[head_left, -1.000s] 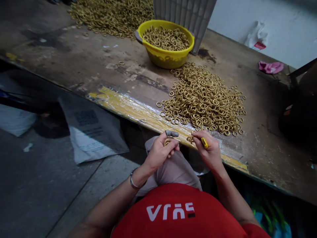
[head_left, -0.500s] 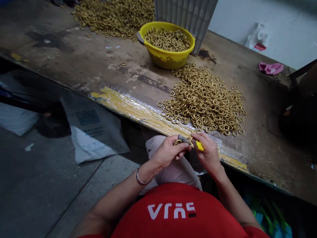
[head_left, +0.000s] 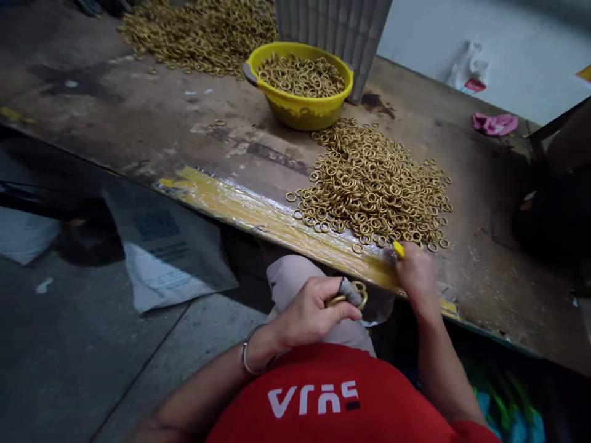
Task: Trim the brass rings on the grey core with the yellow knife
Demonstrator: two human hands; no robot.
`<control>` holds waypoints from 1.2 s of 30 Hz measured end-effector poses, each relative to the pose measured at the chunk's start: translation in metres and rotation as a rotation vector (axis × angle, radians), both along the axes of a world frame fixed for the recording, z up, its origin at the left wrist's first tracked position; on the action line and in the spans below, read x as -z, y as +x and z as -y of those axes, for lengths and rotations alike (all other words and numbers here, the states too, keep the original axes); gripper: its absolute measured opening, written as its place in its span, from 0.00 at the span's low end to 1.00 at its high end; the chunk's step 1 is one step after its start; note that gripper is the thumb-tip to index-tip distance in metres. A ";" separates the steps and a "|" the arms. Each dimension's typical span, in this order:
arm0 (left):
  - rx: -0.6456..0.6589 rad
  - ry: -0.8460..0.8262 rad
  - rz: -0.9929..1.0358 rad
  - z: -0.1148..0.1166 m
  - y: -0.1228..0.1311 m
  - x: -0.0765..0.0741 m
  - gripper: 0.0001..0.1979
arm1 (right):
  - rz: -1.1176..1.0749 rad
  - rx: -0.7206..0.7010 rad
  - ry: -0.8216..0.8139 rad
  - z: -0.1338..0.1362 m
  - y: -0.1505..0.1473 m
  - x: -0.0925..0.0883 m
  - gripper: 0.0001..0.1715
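My left hand [head_left: 314,311] is closed over my lap, in front of the table edge, with brass-coloured rings [head_left: 362,296] between thumb and fingers. A grey wrap [head_left: 349,291] covers the tip of one of its fingers. To the right, my right hand [head_left: 418,277] is closed over the table's front edge. A small yellow tool [head_left: 398,249] sticks out of that fist; its kind is hidden by the fingers. Just beyond this hand lies a pile of brass-coloured rings [head_left: 373,178], with the tool close to the pile's near edge.
A yellow tub [head_left: 305,114] full of rings stands behind the pile, before a grey ribbed panel [head_left: 330,31]. Another ring heap [head_left: 198,37] lies at the far left. A pink cloth [head_left: 495,124] is at the back right. White sacks [head_left: 180,258] stand below the table [head_left: 152,123].
My hands have moved apart. The right hand has gone right and forward to the pile's near edge with the yellow tool; the left stays over my lap with rings.
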State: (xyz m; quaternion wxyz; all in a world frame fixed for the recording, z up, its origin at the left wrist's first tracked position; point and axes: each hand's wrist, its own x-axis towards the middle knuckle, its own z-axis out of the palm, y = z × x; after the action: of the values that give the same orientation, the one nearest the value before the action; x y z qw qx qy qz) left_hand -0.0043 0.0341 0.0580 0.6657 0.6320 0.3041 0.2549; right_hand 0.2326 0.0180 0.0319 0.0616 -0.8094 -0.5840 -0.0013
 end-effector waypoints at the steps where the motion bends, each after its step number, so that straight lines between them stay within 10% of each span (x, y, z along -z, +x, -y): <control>1: 0.047 0.026 -0.020 0.002 0.001 0.002 0.07 | -0.026 -0.007 0.046 0.000 0.010 0.002 0.14; 8: 0.275 0.444 -0.450 0.012 0.030 0.051 0.06 | -0.294 -0.355 0.082 -0.003 0.004 0.022 0.11; 14: 0.333 0.823 -0.597 0.018 0.039 0.061 0.12 | -0.160 -0.372 -0.083 -0.019 -0.024 0.026 0.20; 22: -0.260 0.161 -0.268 -0.008 0.022 0.058 0.07 | -0.612 -0.523 -0.015 -0.021 -0.020 0.008 0.08; 30: -0.102 -0.438 0.149 -0.021 0.022 0.047 0.17 | -1.143 -0.530 -0.125 -0.011 -0.022 -0.016 0.17; 36: -0.011 -0.691 0.303 -0.015 0.020 0.042 0.17 | -1.056 -0.487 0.006 0.001 -0.027 -0.017 0.15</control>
State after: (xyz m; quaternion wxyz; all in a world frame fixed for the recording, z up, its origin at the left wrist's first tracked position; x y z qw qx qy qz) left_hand 0.0160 0.0490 0.0160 0.8757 0.3235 0.2739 0.2314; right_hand 0.2055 0.0171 0.0491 0.3455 -0.5426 -0.6434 0.4150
